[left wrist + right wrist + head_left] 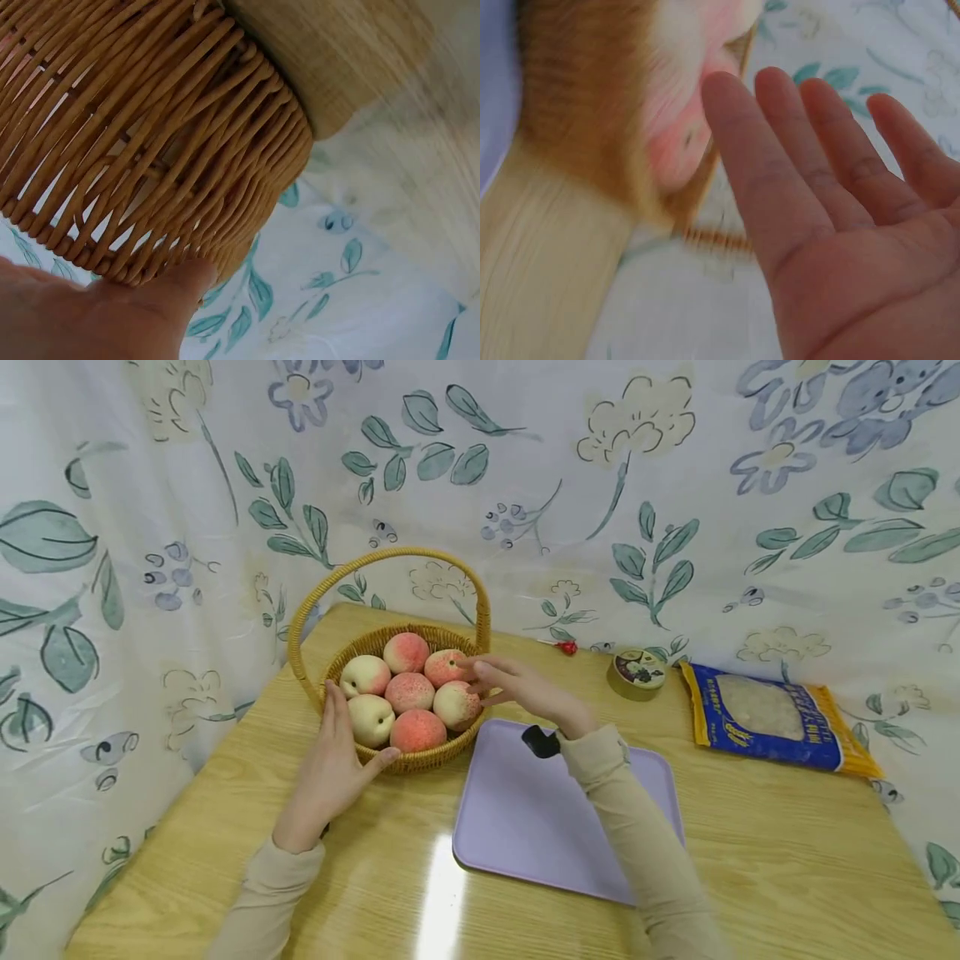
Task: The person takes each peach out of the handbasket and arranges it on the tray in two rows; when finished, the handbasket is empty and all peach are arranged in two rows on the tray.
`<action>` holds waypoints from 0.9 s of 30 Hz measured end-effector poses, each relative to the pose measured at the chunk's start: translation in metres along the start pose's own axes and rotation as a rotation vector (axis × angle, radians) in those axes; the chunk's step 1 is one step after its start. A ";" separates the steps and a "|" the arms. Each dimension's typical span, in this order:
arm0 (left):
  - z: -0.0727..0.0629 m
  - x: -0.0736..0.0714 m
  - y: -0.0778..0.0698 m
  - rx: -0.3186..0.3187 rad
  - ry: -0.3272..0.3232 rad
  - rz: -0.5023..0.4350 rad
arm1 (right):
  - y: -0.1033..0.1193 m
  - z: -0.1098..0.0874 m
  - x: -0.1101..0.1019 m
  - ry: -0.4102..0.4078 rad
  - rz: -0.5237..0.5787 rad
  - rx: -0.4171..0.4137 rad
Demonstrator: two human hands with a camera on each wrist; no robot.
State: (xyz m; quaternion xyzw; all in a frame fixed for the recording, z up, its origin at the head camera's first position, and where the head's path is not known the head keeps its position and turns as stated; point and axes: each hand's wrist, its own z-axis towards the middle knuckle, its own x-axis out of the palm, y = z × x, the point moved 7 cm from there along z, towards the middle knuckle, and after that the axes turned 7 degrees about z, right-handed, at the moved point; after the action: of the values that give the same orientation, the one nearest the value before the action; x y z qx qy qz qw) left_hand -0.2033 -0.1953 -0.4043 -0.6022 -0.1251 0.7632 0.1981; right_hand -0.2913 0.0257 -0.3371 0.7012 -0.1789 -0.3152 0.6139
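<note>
A woven wicker basket with a tall arched handle stands on the table's left side, filled with pink and pale-yellow peaches. My left hand lies along its left side, fingers straight and thumb stretched toward the front rim. In the left wrist view that thumb is right at the edge of the woven wall. On the basket's right, my right hand holds its fingers extended near the rim, overlapping the right-hand peaches. The right wrist view shows its palm bare, with nothing held.
A lilac tray lies under my right forearm, close to the basket. Farther back are a round tin, a small red item and a blue-and-yellow food packet. Flower-patterned cloth hangs behind the wooden table.
</note>
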 end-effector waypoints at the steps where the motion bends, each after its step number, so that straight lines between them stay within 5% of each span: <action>1: 0.001 0.000 0.000 -0.002 -0.002 -0.008 | 0.003 0.011 0.007 0.038 0.015 0.010; 7: 0.006 0.003 0.001 -0.017 -0.012 -0.063 | 0.006 0.062 0.038 0.139 0.057 0.105; 16: 0.002 -0.002 0.002 -0.031 -0.016 -0.085 | -0.016 0.111 0.076 0.176 0.204 0.254; 19: -0.001 -0.002 0.001 -0.025 -0.025 -0.072 | -0.019 0.120 0.089 0.209 0.083 0.241; 27: -0.005 -0.003 0.000 -0.013 -0.045 -0.030 | -0.012 0.136 0.124 0.335 -0.627 0.095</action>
State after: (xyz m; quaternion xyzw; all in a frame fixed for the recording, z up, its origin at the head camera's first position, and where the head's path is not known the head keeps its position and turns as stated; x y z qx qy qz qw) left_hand -0.1980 -0.1967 -0.4033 -0.5842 -0.1438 0.7726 0.2028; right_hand -0.2913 -0.1525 -0.3833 0.7917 0.1336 -0.3603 0.4749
